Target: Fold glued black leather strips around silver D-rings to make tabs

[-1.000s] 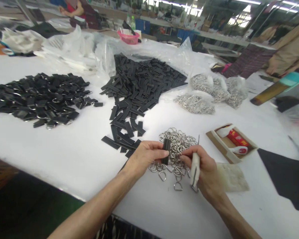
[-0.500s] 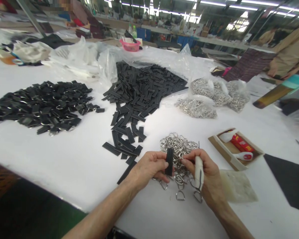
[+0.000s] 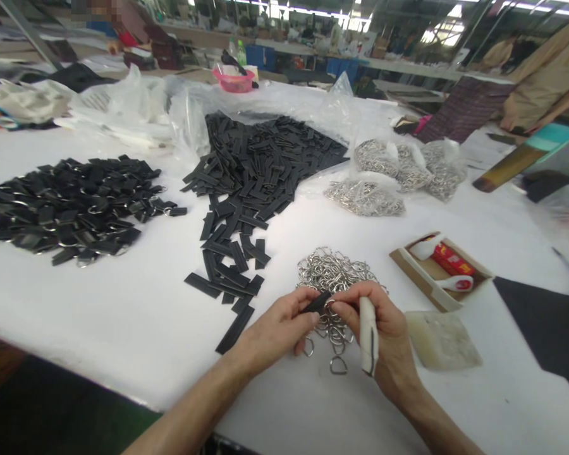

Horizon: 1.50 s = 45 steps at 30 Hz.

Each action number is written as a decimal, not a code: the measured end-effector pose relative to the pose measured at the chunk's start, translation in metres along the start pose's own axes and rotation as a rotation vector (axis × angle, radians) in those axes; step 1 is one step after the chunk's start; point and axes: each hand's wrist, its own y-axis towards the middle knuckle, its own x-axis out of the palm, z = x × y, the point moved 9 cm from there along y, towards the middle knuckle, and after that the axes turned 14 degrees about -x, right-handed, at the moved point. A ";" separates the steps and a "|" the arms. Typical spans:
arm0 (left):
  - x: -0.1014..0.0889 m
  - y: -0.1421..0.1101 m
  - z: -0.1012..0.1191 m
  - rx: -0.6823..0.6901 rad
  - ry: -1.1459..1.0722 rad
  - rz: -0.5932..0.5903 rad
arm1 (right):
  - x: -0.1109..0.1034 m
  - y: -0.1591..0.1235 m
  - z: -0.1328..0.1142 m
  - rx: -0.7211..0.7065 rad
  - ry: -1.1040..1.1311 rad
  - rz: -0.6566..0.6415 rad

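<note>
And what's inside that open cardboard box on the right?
The box holds a red item and two white pieces, with some brown floor showing. Whatever lies underneath them is covered and can't be seen.

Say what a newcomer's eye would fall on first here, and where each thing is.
The big heap of black strips, midway across the white table, would probably strike first. At left lies a pile of ringed black tabs. Nearer, the left hand holds one dark strip beside a single ring in the right hand, by loose silvery rings.

Tilted black strip [image 3: 318, 301] at metal ring [image 3: 330, 304]
</note>
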 end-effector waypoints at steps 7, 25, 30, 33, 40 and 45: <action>0.006 -0.004 0.003 -0.020 0.210 0.052 | -0.003 0.001 -0.006 -0.025 -0.039 0.023; 0.016 -0.001 -0.004 -0.127 0.193 -0.020 | -0.005 -0.003 -0.029 -0.347 -0.229 -0.023; 0.016 -0.001 -0.006 -0.082 0.194 -0.016 | 0.006 -0.007 -0.040 -0.531 -0.292 -0.121; 0.015 -0.001 -0.010 -0.104 0.127 -0.036 | 0.012 -0.009 -0.054 -0.707 -0.392 -0.162; 0.024 0.000 -0.010 -0.131 -0.229 -0.230 | 0.015 -0.016 -0.065 -0.858 -0.462 -0.188; 0.026 -0.002 -0.001 -0.040 -0.405 -0.302 | 0.012 -0.016 -0.049 -0.657 -0.295 -0.208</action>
